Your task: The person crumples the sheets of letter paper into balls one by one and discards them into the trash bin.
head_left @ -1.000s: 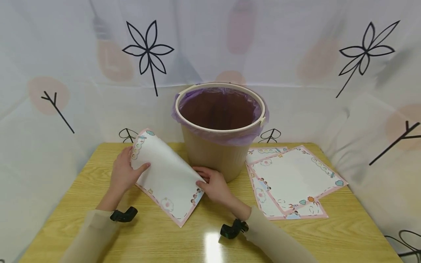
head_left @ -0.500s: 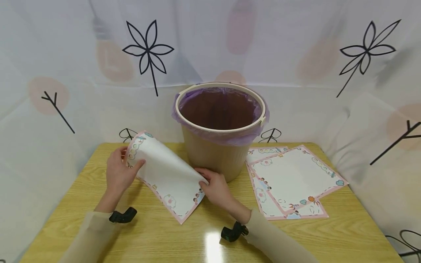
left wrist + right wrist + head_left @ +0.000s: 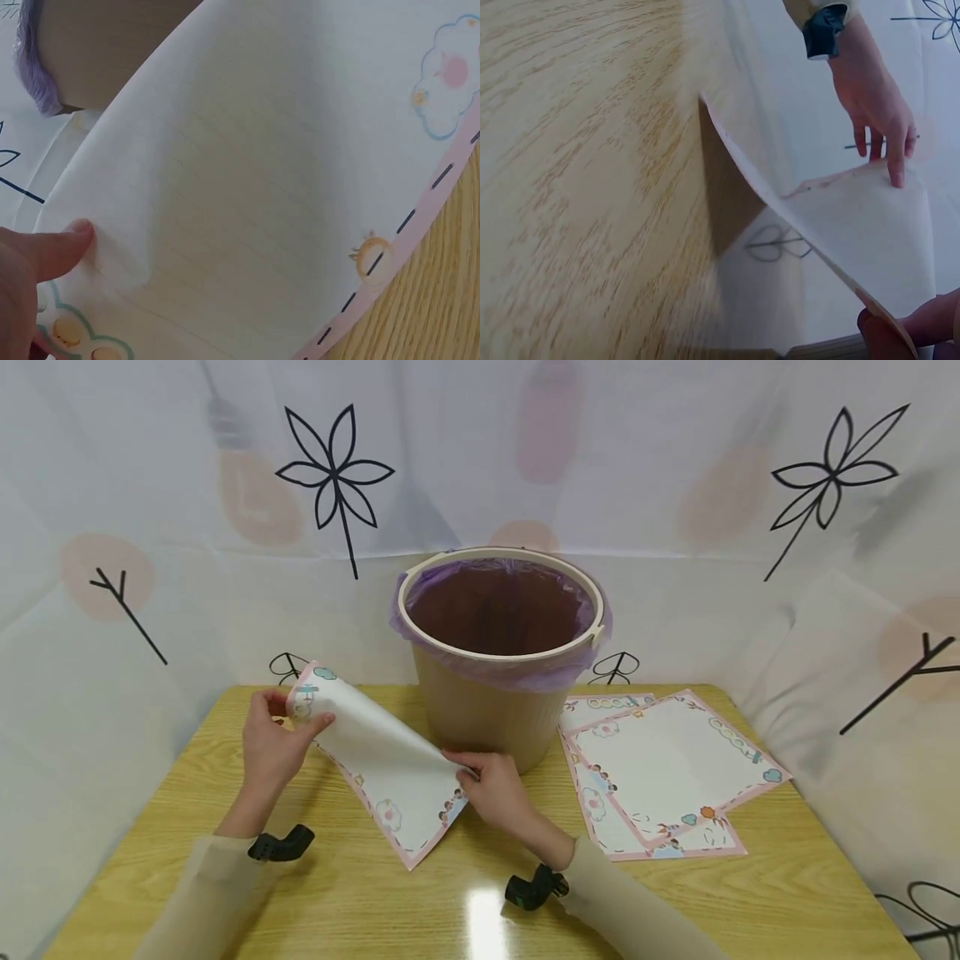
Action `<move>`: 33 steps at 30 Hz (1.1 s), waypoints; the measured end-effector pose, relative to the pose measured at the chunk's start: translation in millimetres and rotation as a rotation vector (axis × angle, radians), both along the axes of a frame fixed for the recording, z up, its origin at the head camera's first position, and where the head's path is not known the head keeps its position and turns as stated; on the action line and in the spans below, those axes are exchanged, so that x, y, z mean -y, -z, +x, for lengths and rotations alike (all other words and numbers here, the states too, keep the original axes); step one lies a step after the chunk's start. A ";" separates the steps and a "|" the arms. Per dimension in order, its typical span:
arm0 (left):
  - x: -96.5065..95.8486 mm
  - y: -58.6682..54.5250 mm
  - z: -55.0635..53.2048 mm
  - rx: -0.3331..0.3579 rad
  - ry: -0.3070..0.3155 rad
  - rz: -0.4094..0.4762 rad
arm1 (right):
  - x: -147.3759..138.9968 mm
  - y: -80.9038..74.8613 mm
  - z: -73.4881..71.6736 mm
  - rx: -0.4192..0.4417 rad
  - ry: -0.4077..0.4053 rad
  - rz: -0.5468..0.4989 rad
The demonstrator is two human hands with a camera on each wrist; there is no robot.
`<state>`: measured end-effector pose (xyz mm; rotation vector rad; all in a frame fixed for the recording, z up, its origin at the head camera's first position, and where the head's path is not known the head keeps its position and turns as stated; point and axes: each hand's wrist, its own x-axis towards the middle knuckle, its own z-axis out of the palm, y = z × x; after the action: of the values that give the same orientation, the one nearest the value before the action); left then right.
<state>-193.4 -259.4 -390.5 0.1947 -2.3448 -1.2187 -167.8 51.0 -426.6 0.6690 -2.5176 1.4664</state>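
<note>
1. My left hand (image 3: 272, 750) pinches the sheet (image 3: 375, 756) at its left end; right hand (image 3: 491, 787) pinches its right edge.
2. Sheet's bowed over the table (image 3: 375, 914), front-left of bin (image 3: 487, 722).
3. I should pinch lightly, avoid creases.

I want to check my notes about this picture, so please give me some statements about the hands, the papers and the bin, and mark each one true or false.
1. The left hand and the right hand hold the same sheet. True.
2. This sheet lies fully flat. False: it bends, and the left hand holds its end raised above the table.
3. The bin stands upright, with a purple liner over its rim. True.
4. Two other papers lie left of the bin. False: the upper paper and the lower paper lie to its right.
5. The upper paper partly covers the lower paper. True.
</note>
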 end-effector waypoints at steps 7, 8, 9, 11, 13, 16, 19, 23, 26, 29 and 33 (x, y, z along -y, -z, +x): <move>-7.0 3.8 1.3 -0.062 -0.062 -0.062 | 3.3 -2.1 2.1 0.024 0.000 0.009; -7.9 5.2 1.7 -0.087 -0.064 -0.080 | 4.2 -2.8 2.9 0.030 0.000 0.005; -8.6 6.8 1.7 -0.120 -0.061 -0.094 | 5.2 -2.6 3.3 0.032 0.000 -0.001; -10.4 9.9 2.4 -0.192 -0.043 -0.113 | 7.1 -1.9 4.0 0.030 0.002 -0.010; -12.3 12.9 2.7 -0.264 -0.015 -0.137 | 8.6 -1.2 4.2 0.021 0.006 -0.017; -15.2 16.5 1.3 -0.372 0.052 -0.161 | 10.2 -0.8 3.9 0.012 0.010 -0.020; -17.4 18.4 0.0 -0.440 0.091 -0.193 | 11.1 -1.6 4.2 0.014 0.008 -0.020; -19.6 17.5 0.9 -0.433 0.121 -0.220 | 11.2 -2.0 4.3 0.021 0.006 -0.038; -20.3 17.0 2.9 -0.386 0.151 -0.222 | 10.9 -1.6 3.7 0.030 0.007 -0.061; -20.1 17.4 5.0 -0.358 0.178 -0.193 | 9.8 -0.8 3.0 0.039 0.004 -0.085; -18.0 15.8 6.6 -0.360 0.190 -0.118 | 7.1 1.2 1.8 0.025 0.014 -0.105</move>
<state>-186.8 -241.4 -406.3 -0.2725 -2.1425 -1.0900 -166.0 44.0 -427.8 0.6191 -2.4384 1.5985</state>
